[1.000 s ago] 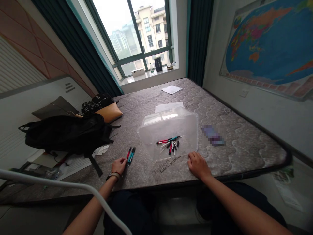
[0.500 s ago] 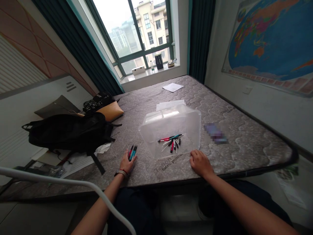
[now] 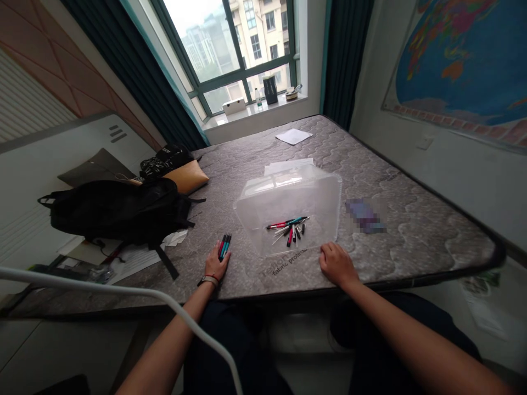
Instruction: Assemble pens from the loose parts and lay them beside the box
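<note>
My left hand [image 3: 217, 263] rests on the mattress with its fingers closed about a few pens [image 3: 224, 246], red and teal, lying side by side with their tips pointing away from me. To the right, a clear plastic box [image 3: 247, 222] lies on its side, its open mouth towards me. Inside it is a loose heap of pens [image 3: 293, 230] in red, teal, black and white. My right hand [image 3: 338, 264] sits curled in a fist on the mattress, close to the box's near right corner. No object shows in it.
A black backpack [image 3: 111, 211] and a tan pouch [image 3: 189, 176] lie on the left. White papers [image 3: 293, 136] are behind the box, and a blurred-out flat object [image 3: 364, 215] is to its right. A white curved tube [image 3: 123, 292] crosses the lower left foreground.
The pens at my left hand now lie closer together, more evenly side by side. My right hand stays in place. The whole view has shifted slightly.
</note>
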{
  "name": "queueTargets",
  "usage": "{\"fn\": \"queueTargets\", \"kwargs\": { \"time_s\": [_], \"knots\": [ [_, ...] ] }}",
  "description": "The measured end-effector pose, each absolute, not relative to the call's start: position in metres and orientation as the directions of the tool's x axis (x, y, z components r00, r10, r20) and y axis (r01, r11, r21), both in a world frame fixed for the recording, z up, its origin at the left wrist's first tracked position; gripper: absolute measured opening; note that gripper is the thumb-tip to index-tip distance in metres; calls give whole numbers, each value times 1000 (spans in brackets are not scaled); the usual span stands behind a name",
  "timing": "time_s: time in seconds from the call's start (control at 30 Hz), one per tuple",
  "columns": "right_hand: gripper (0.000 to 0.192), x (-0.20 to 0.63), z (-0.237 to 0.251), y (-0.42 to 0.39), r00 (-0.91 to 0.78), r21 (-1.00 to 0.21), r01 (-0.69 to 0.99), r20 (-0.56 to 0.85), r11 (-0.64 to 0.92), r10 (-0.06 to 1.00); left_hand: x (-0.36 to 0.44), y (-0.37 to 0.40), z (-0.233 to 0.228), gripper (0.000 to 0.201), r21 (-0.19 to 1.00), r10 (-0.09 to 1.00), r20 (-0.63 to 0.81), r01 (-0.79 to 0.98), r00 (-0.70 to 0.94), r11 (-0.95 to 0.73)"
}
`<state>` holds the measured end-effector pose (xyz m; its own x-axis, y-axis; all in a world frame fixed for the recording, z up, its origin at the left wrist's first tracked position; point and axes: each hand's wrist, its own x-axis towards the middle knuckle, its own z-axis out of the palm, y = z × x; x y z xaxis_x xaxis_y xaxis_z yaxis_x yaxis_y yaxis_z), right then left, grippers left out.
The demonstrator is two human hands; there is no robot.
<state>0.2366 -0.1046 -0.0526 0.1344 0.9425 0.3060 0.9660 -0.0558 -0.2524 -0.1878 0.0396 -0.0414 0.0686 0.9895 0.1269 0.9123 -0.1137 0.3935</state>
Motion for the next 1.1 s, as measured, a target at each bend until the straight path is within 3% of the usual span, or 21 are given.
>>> {"fn": "queueTargets", "kwargs": {
  "time_s": [0.13,0.2,0.3,0.4,0.5,0.57,0.67,0.83,1.0,1.1],
  "knots": [
    [8,236,-49,-106,129,-247,968,306,-52,943,-168,26,-21,93,529,982,151,848,-116,18],
    [8,236,-48,-106,129,-243,969,307,-53,943,-150,1,-5,90,615,956,204,788,-211,43],
    [6,236,-50,-106,126,-235,971,311,-53,942,-115,-53,20,77,632,906,411,748,-100,-204],
    [6,237,-52,-106,121,-230,972,314,-49,942,-76,-96,33,59,589,873,460,679,164,-438],
    [6,236,-51,-106,114,-225,973,311,-44,944,-42,-98,32,29,629,795,305,516,524,-582],
    [7,235,-50,-106,109,-217,975,307,-42,945,-24,-82,28,24,654,758,218,484,615,-581],
    [8,234,-48,-106,109,-211,976,303,-45,947,-2,-55,23,24,662,766,140,516,627,-544],
    [9,233,-49,-103,117,-233,971,297,-47,948,12,-42,19,27,807,798,48,447,600,-385],
    [12,233,-50,-99,123,-287,957,300,-34,946,7,-45,11,26,760,774,24,491,633,-426],
    [14,234,-51,-100,137,-379,925,300,-14,944,9,-42,6,27,759,757,-6,496,653,-422]
  ]
}}
